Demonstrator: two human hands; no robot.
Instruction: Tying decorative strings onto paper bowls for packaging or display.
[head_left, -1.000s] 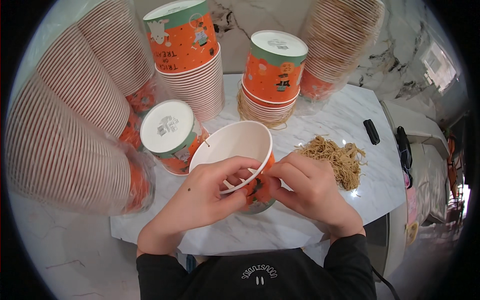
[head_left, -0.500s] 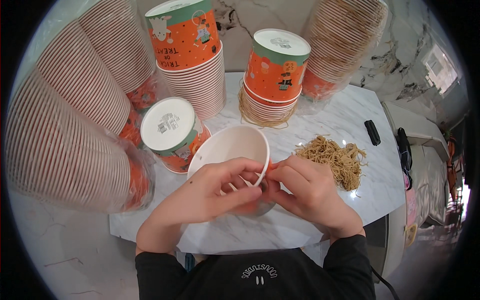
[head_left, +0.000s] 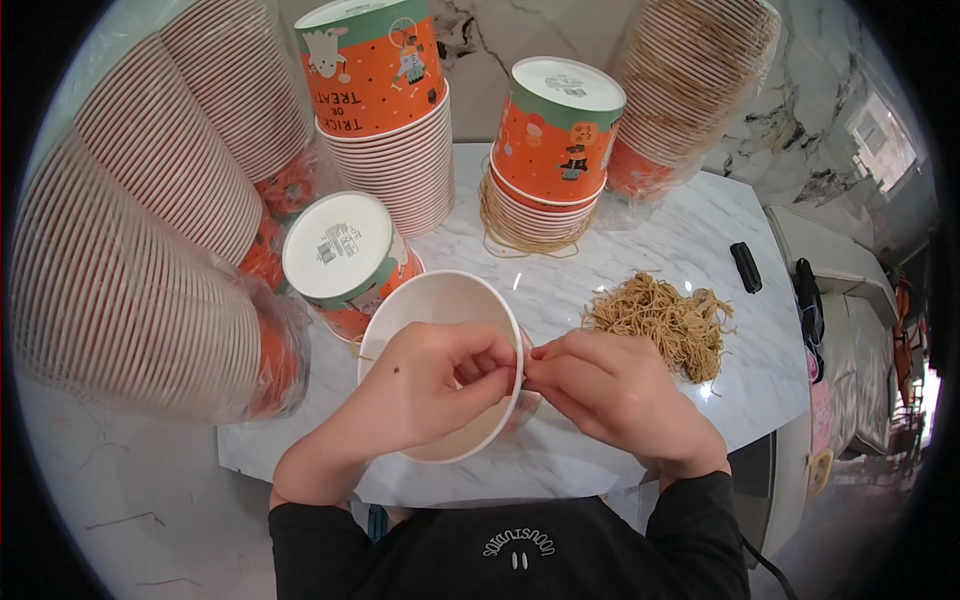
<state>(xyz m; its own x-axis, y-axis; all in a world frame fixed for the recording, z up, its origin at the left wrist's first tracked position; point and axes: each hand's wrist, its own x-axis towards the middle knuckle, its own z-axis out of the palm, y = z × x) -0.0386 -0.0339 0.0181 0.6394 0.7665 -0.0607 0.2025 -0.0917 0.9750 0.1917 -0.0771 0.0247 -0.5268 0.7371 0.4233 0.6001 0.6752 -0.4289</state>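
A paper bucket (head_left: 440, 300), white inside, stands tipped with its mouth toward me at the middle of the table. My left hand (head_left: 440, 375) reaches into its mouth, thumb and fingers pinched together against the right wall. Outside that same wall, my right hand (head_left: 600, 380) is closed, its fingertips meeting the bucket just opposite the left ones. Whatever either pinch holds is hidden. A short bit of tan cord (head_left: 362, 353) shows at the bucket's left side. To the right of my right hand lies a heap of tan cords (head_left: 665, 322).
An upturned orange bucket (head_left: 340, 245) stands just beyond the left rim. Behind are bucket stacks, left (head_left: 385, 165) and right (head_left: 555, 140), the latter with cord around its base. Plastic-wrapped stacks (head_left: 130, 290) line the left; another (head_left: 690, 80) is back right. A black object (head_left: 745, 267) lies right.
The bucket has turned and dropped nearer to me, its mouth now facing up more. My left fingers have closed into a pinch inside it; my right hand stays pinched at the outer wall.
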